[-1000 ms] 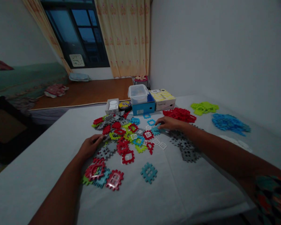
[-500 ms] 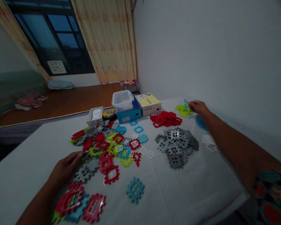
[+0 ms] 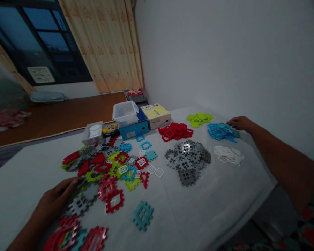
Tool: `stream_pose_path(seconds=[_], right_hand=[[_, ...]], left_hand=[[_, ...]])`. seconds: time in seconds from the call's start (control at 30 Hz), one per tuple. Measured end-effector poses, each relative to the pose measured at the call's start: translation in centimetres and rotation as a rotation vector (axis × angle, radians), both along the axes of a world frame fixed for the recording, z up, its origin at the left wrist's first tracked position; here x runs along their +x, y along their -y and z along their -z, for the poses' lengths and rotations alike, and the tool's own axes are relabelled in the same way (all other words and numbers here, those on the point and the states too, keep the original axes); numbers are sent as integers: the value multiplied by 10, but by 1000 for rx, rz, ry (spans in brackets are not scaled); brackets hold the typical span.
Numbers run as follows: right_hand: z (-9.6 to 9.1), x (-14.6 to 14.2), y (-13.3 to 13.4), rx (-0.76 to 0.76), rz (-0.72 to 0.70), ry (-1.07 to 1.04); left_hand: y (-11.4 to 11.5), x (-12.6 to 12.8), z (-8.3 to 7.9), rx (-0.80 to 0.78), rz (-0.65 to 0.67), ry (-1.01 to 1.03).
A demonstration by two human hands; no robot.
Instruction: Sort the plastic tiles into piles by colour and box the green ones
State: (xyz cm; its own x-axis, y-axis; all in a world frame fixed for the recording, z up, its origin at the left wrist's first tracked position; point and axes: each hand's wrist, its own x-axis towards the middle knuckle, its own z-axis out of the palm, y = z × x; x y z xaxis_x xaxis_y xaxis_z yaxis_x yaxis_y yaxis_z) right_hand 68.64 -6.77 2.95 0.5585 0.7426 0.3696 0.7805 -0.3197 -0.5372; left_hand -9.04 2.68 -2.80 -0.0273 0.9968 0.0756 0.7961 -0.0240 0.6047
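Note:
My left hand [image 3: 56, 197] lies at the left edge of a mixed pile of interlocking plastic building pieces [image 3: 104, 190]. Its fingers are closed at the tips against the pile, and anything between them is hidden. Across the table, my right hand [image 3: 240, 123] is at the far edge of a heap of blue pieces [image 3: 222, 132]. Those fingers are pinched together, too small and dim to show what is in them. A lime green heap [image 3: 199, 119] is left of the blue one, and a heap of white window pieces [image 3: 228, 155] lies nearer.
Red pieces [image 3: 175, 131] and grey pieces [image 3: 188, 160] form heaps mid-table. One teal piece [image 3: 143, 215] lies alone in front. At the back stand a blue box [image 3: 133, 128] with a clear plastic container [image 3: 125, 113], a yellow box [image 3: 157, 116] and a small white box [image 3: 92, 132].
My right hand has moved from above the green heap, where it held a blue piece, rightward to the blue heap. The view has turned right. My left hand stays by the mixed pile.

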Motion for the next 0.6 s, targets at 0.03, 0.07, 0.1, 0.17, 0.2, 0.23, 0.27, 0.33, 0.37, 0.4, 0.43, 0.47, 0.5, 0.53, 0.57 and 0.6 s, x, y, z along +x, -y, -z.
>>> stream_pose_path(seconds=[0.03,0.07,0.1,0.17,0.2,0.23,0.27,0.33,0.37,0.4,0.43,0.47,0.5,0.53,0.57,0.6], right_hand=[[-2,1,-2,-17,12,9],[-6,2,-6,-29,21,23],[-10,1,-12,-37,26,41],[-20,-8,-27,-46,14,80],[-25,-17,-37,-43,-13,100],[-29,-32,-46,-36,-64,121],[-32,-50,-54,-28,-141,141],[-31,-99,-65,-23,-372,177],[-29,-128,-68,-39,-520,203],[-24,-157,-69,-67,-671,230],[-18,-186,-69,-108,-814,264],[-11,-214,-68,-148,-934,300],[-4,-239,-67,-179,-1017,327],[4,-260,-67,-204,-1078,348],[11,-278,-67,-220,-1116,362],[18,-293,-69,-231,-1146,373]], left_hand=[[0,0,0,5,0,-7],[0,0,1,10,4,-12],[0,0,1,13,11,-16],[0,1,2,17,30,-28],[1,1,2,22,39,-38],[1,2,2,26,50,-48],[2,3,2,31,62,-57],[4,4,2,52,83,-59],[5,5,3,66,93,-51],[5,5,3,82,99,-40],[6,5,4,95,103,-30],[6,5,5,104,108,-19],[6,5,6,108,117,-9],[5,4,7,108,124,0],[5,4,8,107,127,7],[5,3,9,106,129,15]])
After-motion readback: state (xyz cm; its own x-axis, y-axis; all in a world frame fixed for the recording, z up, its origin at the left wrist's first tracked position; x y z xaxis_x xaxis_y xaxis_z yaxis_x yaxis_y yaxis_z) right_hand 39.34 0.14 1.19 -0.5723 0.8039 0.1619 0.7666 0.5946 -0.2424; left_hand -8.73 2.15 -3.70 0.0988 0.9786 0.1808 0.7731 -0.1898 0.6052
